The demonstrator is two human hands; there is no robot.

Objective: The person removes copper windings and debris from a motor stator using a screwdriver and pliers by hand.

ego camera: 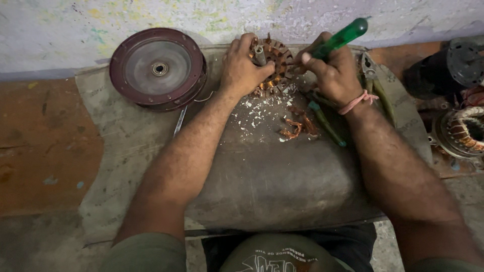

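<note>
I see my left hand clamped around the copper-wound stator, pinning it to the dark work pad while my right hand, just right of it, fists 1 green-handled screwdriver angled into its windings.

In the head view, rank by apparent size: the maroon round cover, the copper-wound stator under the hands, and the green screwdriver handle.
1. Maroon round cover, clearly the largest.
2. Copper-wound stator, partly hidden by the left hand, so its full extent is unsure.
3. Green screwdriver handle, gripped by the right hand.
</note>
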